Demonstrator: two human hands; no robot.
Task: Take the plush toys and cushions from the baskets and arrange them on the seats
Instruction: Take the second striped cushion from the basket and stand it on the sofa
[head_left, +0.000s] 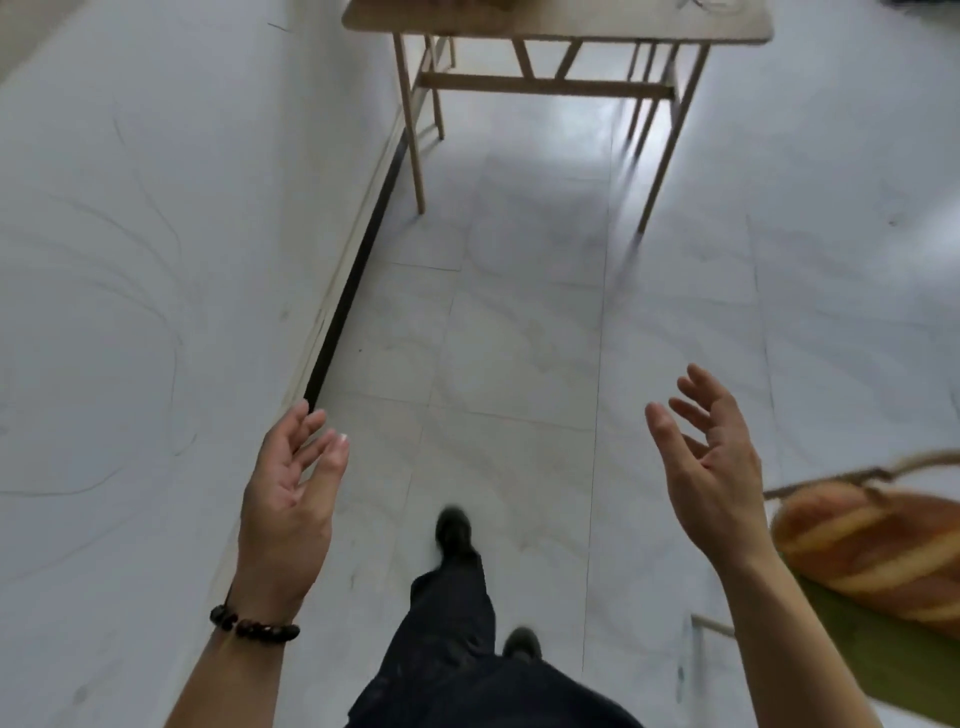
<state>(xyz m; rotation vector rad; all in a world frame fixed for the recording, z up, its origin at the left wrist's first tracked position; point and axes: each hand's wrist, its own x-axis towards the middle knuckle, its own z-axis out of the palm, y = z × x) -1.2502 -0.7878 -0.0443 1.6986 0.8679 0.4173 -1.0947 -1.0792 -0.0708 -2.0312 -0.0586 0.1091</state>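
both hands empty, mid-walk btwn loads.
left grip (291, 488) & right grip (711, 467) released; bread-shaped cushion (872, 551) sits on green seat (883, 660); baskets not in view.

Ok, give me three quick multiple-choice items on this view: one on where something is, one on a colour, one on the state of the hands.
1. Where is the bread-shaped plush?
A. on the table
B. at the lower right, beside the right hand
C. in the left hand

2. What colour is the surface under the plush?
A. green
B. red
C. blue

3. What state are the hands in?
A. both closed on a cushion
B. left holds a toy, right is free
C. both open and empty

Answers:
1 B: the plush lies at the right edge, just past the right hand, far from the table.
2 A: the surface beneath it is green.
3 C: the left hand and the right hand show spread fingers with nothing in them.
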